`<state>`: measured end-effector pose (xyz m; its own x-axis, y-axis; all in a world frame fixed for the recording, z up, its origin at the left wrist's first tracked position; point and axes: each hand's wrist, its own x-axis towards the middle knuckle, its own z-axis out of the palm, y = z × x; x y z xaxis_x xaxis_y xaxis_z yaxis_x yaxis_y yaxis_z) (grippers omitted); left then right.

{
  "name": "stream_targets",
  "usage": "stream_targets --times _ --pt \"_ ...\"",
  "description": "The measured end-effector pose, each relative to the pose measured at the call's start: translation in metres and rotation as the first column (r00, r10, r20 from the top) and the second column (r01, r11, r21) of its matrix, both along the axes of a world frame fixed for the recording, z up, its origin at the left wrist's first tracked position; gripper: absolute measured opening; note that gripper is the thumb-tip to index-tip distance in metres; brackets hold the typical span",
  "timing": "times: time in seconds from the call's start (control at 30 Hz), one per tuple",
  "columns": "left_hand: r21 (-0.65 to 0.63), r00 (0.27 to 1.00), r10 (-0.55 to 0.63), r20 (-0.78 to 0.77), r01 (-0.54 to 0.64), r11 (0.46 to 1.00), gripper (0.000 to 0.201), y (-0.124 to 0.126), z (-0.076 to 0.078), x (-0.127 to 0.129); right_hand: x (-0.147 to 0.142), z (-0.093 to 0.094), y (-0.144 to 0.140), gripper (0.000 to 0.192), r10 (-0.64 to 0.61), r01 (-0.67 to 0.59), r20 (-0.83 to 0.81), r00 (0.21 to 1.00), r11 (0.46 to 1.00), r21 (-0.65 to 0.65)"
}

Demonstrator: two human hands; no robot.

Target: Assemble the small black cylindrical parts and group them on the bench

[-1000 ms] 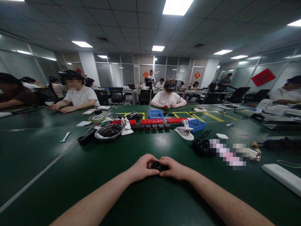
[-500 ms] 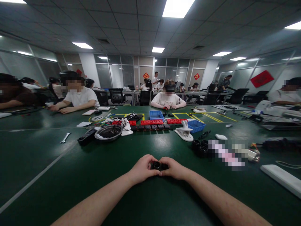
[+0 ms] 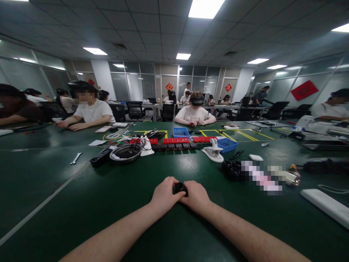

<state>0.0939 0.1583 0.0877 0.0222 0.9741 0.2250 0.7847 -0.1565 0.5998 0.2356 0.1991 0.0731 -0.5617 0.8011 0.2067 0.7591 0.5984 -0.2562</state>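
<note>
Left hand point(image 3: 164, 194) and right hand point(image 3: 196, 196) are together, both clamped on small black part point(image 3: 180, 187) over green counter point(image 3: 174, 236), wrench point(image 3: 76, 158) farther off to the left.

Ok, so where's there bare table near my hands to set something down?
Bare green table lies left of your left hand, on the near side of the wrench and metal bowl; also between your right hand and the white bar. It's crowded farther off, around the red strips and black rings.
</note>
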Motion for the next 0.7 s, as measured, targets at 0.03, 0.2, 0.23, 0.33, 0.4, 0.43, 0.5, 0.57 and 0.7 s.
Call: stream_targets --times 0.03,0.2,0.23,0.33,0.4,0.43,0.5,0.57,0.7 --pt "0.010 1.000 -0.023 0.004 0.023 1.000 0.027 0.001 0.000 -0.001 0.001 0.001 -0.001 0.027 0.005 -0.005 -0.003 1.000 1.000 -0.005" --pt "-0.096 0.959 -0.259 0.119 0.271 0.958 0.031 0.008 0.002 -0.014 0.012 0.008 0.007 0.039 0.254 -0.272 -0.137 0.957 0.952 -0.139" --pt "-0.117 0.944 -0.291 0.154 0.310 0.944 0.031 0.009 0.001 -0.016 0.014 0.009 0.010 0.036 0.307 -0.332 -0.153 0.939 0.928 -0.172" --pt "-0.123 0.919 -0.333 0.210 0.363 0.924 0.033 0.012 0.000 -0.019 0.021 0.011 0.018 0.026 0.402 -0.439 -0.184 0.897 0.863 -0.251" --pt "-0.115 0.915 -0.338 0.219 0.368 0.922 0.033 0.012 -0.002 -0.019 0.022 0.011 0.022 0.023 0.422 -0.467 -0.209 0.882 0.840 -0.275" --pt "-0.114 0.915 -0.337 0.222 0.368 0.923 0.033 0.013 -0.002 -0.019 0.023 0.011 0.023 0.023 0.427 -0.475 -0.217 0.878 0.834 -0.281" --pt "-0.117 0.916 -0.333 0.226 0.365 0.924 0.033 0.013 -0.003 -0.019 0.022 0.009 0.024 0.022 0.429 -0.480 -0.226 0.874 0.831 -0.282" --pt "-0.126 0.916 -0.329 0.232 0.363 0.923 0.033 0.013 -0.004 -0.018 0.021 0.009 0.024 0.022 0.430 -0.483 -0.233 0.872 0.830 -0.278" --pt "-0.135 0.913 -0.331 0.238 0.369 0.920 0.034 0.013 -0.003 -0.019 0.021 0.008 0.024 0.020 0.427 -0.485 -0.246 0.870 0.828 -0.282"
